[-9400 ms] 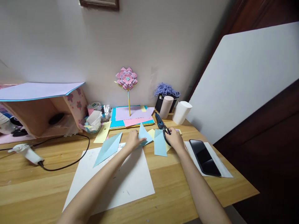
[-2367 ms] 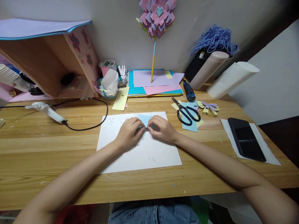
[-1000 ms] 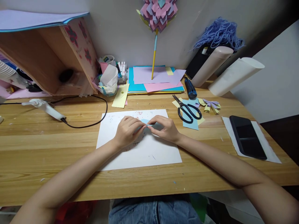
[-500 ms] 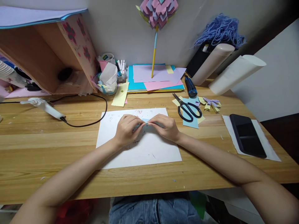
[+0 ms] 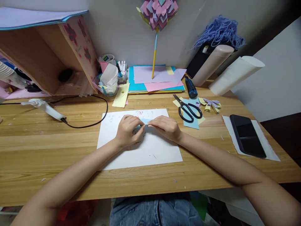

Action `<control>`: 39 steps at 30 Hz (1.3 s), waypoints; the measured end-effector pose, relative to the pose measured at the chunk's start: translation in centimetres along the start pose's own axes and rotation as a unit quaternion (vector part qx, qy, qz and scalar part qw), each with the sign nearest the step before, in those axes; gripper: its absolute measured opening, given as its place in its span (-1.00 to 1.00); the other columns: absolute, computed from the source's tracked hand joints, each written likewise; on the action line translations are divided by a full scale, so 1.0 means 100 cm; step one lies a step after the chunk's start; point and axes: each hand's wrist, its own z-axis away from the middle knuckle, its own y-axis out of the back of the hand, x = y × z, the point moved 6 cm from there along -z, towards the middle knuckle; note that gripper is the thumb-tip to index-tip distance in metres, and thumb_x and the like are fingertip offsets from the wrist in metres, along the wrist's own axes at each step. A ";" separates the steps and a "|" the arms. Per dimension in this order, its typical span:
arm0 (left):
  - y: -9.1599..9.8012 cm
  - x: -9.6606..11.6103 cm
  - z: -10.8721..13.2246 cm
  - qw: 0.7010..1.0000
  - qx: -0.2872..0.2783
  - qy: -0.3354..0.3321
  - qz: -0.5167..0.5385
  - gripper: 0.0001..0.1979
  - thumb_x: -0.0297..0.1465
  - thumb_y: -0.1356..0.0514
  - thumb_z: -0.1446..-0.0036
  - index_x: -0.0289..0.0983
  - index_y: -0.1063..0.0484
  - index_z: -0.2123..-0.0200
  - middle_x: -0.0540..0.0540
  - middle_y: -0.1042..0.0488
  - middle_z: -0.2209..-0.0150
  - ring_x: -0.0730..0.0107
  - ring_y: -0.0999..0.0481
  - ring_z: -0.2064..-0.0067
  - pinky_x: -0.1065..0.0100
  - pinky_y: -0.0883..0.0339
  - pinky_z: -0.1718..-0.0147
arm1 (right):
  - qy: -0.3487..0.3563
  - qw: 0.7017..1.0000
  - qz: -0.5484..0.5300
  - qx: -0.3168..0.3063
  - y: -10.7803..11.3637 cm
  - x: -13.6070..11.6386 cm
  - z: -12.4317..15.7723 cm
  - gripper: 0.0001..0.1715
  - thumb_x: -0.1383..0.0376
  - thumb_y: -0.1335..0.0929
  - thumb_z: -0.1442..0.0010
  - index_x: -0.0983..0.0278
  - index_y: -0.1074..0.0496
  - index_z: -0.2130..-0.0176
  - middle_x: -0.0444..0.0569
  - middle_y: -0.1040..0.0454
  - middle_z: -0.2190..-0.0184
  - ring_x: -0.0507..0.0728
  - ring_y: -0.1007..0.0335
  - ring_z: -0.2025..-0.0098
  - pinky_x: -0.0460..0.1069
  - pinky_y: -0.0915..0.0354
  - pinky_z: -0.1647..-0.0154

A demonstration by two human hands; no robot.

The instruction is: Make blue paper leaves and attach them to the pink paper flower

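Both of my hands rest on a white sheet [image 5: 150, 150] at the middle of the wooden desk [image 5: 47, 147]. My left hand [image 5: 128, 130] and my right hand [image 5: 166, 127] meet fingertip to fingertip, pinching a small folded light-blue paper [image 5: 145, 121]. Most of that paper is hidden under my fingers. Black scissors [image 5: 188, 110] lie on light-blue and yellow paper scraps just right of my right hand.
A glue gun [image 5: 45, 106] with a black cord lies at the left. Coloured paper stack [image 5: 156, 80], a paper flower on a stick [image 5: 158, 12], a cup of pens and a utility knife [image 5: 191, 88] sit at the back. A phone [image 5: 246, 135] lies at the right.
Earlier I handled light-blue pieces and the scissors farther back. Since then my hands have come together on the white sheet, and in the last second they only shifted slightly over the folded piece.
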 end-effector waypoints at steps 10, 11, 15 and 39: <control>-0.002 0.001 -0.001 1.000 -0.015 0.004 0.006 -0.95 -0.43 -0.10 -0.06 -0.24 -0.29 0.45 0.02 -0.40 0.48 0.44 -0.34 0.38 0.28 -0.15 0.25 | -0.039 0.999 -0.027 0.010 0.000 0.001 -0.003 -0.91 0.37 -0.32 -0.13 0.27 -0.44 0.31 -0.06 -0.52 0.47 0.05 -0.41 0.40 -0.01 -0.36 0.36; -0.002 0.001 -0.001 1.000 -0.014 0.003 0.006 -0.94 -0.43 -0.10 -0.06 -0.24 -0.29 0.45 0.02 -0.39 0.49 0.44 -0.34 0.38 0.28 -0.15 0.25 | -0.043 0.999 -0.032 0.004 -0.001 0.001 -0.004 -0.90 0.38 -0.31 -0.13 0.27 -0.43 0.31 -0.06 -0.52 0.46 0.05 -0.40 0.40 -0.01 -0.36 0.35; -0.002 0.001 0.000 1.000 -0.008 -0.004 0.001 -0.94 -0.43 -0.10 -0.05 -0.23 -0.27 0.46 0.03 -0.38 0.50 0.44 -0.33 0.39 0.29 -0.15 0.26 | -0.056 0.997 -0.050 -0.011 -0.003 -0.001 -0.005 -0.89 0.37 -0.31 -0.12 0.26 -0.42 0.28 -0.05 -0.51 0.41 0.06 -0.40 0.35 0.01 -0.35 0.29; -0.006 0.005 0.006 0.991 -0.021 -0.053 -0.124 -0.91 -0.44 -0.08 -0.08 -0.20 -0.38 0.40 -0.01 -0.46 0.43 0.38 -0.37 0.37 0.22 -0.11 0.21 | -0.039 0.998 0.009 -0.057 0.000 0.011 -0.001 -0.85 0.35 -0.32 -0.10 0.19 -0.47 0.29 -0.05 -0.49 0.40 0.11 -0.29 0.31 0.03 -0.30 0.30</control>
